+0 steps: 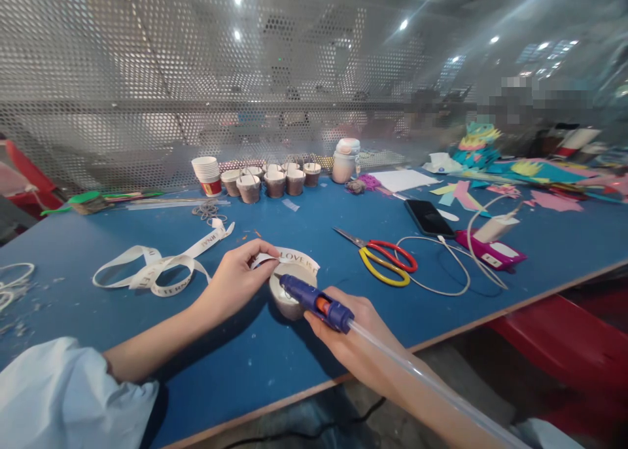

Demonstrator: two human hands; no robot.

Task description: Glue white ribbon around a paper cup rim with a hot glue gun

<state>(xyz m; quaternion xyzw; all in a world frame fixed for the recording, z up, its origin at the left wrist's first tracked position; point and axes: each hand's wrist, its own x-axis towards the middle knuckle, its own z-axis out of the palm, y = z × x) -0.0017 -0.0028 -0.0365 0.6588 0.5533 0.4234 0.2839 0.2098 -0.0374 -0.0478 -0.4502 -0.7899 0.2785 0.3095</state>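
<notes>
My left hand (pixel 245 271) pinches a white printed ribbon (pixel 297 259) at the rim of a small cup (pixel 288 307). Lettering reading "LOVE IS" shows on the stretch along the cup's far edge. A blue hot glue gun (pixel 309 296) is gripped in my right hand (pixel 353 324), its nozzle over the cup near my left fingertips. A long clear glue stick (pixel 422 370) runs out of the gun's back along my right forearm. The cup's brown side shows below the gun, which covers part of its top. More of the ribbon lies in loose loops to the left.
Scissors (pixel 380 254) with red and yellow handles lie right of the cup. Beyond them are a black phone (pixel 428 217) and a purple power strip (pixel 493 249) with white cables. Several similar cups (pixel 248 188), stacked paper cups (pixel 206 174) and a lidded jar (pixel 345 164) stand at the back.
</notes>
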